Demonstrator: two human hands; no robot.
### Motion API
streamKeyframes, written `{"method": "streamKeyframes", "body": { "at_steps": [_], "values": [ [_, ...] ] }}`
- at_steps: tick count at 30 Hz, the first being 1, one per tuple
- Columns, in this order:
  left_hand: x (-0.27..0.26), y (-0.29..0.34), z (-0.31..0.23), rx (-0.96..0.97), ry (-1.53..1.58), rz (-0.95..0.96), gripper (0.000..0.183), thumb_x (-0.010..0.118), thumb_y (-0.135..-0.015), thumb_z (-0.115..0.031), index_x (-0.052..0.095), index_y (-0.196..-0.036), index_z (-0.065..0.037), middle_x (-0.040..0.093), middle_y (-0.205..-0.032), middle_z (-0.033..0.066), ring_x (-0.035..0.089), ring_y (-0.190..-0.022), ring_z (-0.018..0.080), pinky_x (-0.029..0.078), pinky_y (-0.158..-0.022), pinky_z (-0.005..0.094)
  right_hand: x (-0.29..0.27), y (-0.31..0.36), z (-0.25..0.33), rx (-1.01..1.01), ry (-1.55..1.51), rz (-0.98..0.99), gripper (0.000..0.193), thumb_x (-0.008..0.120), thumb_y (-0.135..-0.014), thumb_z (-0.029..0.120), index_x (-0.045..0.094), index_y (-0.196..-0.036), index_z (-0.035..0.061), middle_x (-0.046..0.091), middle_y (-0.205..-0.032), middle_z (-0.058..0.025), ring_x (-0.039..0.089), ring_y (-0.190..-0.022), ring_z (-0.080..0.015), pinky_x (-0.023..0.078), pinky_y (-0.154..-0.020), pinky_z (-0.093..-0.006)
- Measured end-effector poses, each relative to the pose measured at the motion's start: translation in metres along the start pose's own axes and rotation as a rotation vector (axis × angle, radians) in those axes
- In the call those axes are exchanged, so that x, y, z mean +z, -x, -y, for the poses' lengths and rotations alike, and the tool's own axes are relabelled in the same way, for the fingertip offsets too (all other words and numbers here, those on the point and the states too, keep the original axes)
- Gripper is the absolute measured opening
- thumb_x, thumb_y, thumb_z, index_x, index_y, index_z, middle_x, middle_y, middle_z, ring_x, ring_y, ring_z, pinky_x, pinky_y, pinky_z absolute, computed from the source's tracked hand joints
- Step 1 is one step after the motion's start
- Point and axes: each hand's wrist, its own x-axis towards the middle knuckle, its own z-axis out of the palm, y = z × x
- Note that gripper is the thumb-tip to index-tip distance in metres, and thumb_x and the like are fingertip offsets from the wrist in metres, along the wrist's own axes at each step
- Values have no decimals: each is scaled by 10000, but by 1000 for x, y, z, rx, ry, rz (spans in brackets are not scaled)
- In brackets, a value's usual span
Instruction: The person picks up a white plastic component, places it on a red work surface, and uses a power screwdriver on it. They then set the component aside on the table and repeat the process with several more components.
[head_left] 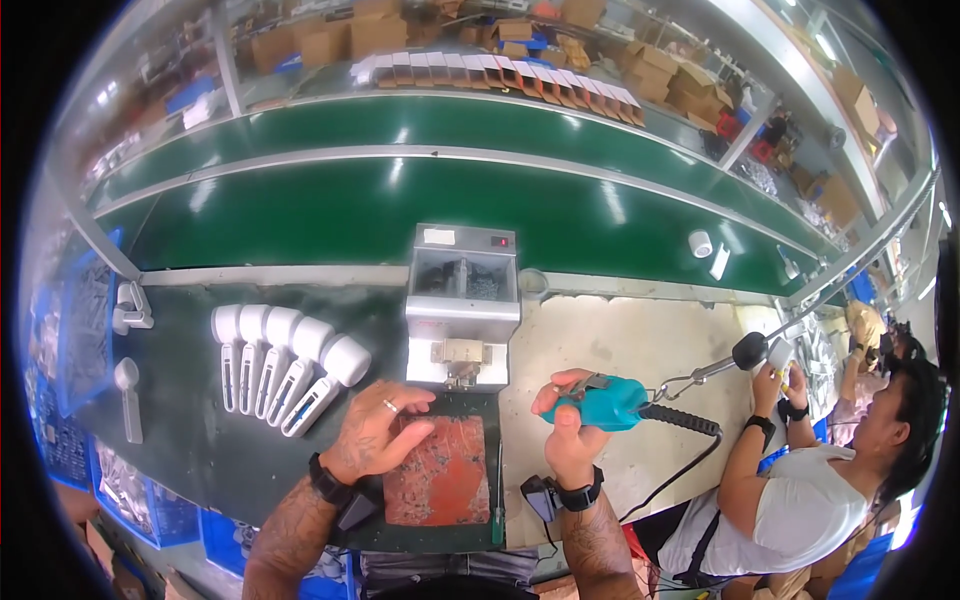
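Observation:
My right hand (572,432) grips a teal electric screwdriver (612,403), which hangs by a hook and trails a black coiled cord. Over the far left corner of a worn red mat (437,475) is my left hand (385,432), thumb and fingers apart, nothing visible in it. Ahead of both hands stands a grey screw feeder (461,320) with a see-through lid. Several white handheld devices with round heads (285,360) lie fanned out beyond my left hand. A thin screwdriver with a teal handle (498,500) lies along the mat's right edge.
A green conveyor belt (330,205) runs across behind the bench, carrying a loose white round part (700,243). Blue bins (150,500) stand at the left. A co-worker in a white shirt (810,500) works close on the right. White devices (128,400) lie far left.

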Motion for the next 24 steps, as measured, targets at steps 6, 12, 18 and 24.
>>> {"method": "streamKeyframes", "body": {
  "at_steps": [6,12,18,24],
  "values": [
    [3,-2,-3,-31,5,1,199,649,-856,-42,653,-1053,-13,692,-907,124,642,-783,277,513,-725,364,0,2,0,15,-25,1,658,717,-849,575,566,-1098,-15,615,-764,-66,616,-675,-172,481,-589,-286],
    [7,0,4,28,52,-91,133,575,-870,45,632,-977,-10,701,-919,136,664,-807,294,523,-719,373,2,1,0,16,-31,1,662,720,-844,579,569,-1096,-14,616,-754,-62,615,-668,-172,480,-591,-287],
    [3,0,1,7,1,-37,134,540,-895,73,613,-963,-17,688,-898,128,659,-783,282,522,-699,361,1,2,0,20,-22,-2,671,721,-841,587,569,-1094,-16,615,-752,-62,615,-666,-173,479,-592,-288],
    [5,1,3,-18,68,-46,125,517,-923,67,595,-983,-11,656,-876,117,622,-686,250,508,-635,341,-4,3,-9,-3,-92,43,550,738,-863,426,557,-1120,-25,615,-800,-69,614,-696,-165,496,-624,-297]
  ]
}}
